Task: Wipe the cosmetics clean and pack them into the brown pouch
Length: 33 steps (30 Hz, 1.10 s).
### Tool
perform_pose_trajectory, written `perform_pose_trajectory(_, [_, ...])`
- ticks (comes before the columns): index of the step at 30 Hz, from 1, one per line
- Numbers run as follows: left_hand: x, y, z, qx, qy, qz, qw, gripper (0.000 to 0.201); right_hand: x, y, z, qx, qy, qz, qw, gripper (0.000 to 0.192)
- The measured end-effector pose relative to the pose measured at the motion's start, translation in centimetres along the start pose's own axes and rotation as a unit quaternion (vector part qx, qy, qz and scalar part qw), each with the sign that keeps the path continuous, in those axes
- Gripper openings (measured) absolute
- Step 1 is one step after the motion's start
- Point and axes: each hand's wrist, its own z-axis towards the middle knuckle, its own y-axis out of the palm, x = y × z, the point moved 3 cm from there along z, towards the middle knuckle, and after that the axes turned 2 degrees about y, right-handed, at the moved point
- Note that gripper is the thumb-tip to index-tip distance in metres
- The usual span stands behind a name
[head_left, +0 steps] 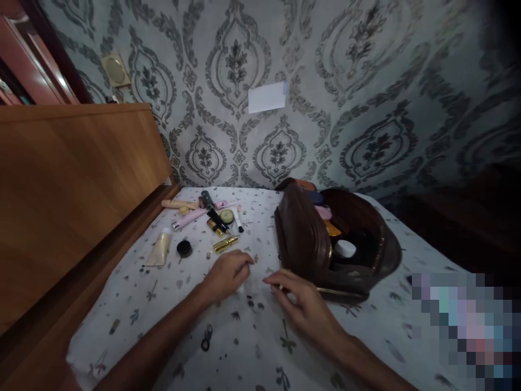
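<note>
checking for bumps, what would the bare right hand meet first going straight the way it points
Probably the bare left hand, across a small gap from the right hand, though their relative heights are unclear.

Bare hands [228, 274], bare slim forearms [173, 323], slender fingers [243, 257]

On the patterned sheet [232, 347] — brown bag [299, 233], loose cosmetics [220, 220].

On sheet [183, 304], bag [302, 233] is sitting at right, jar [345, 248] resting inside; tube [160, 248] is lying left, pot [184, 249] beside it, cosmetics [218, 220] spreading farther back.
</note>
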Motion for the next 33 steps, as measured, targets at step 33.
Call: perform_pose_trajectory(33, [-10.6, -4.6, 10.6, -0.078, -0.149, 0.269, 0.948, 0.048, 2.1, 9.4, 3.6, -0.024, 0.111, 0.144, 0.983, 0.025])
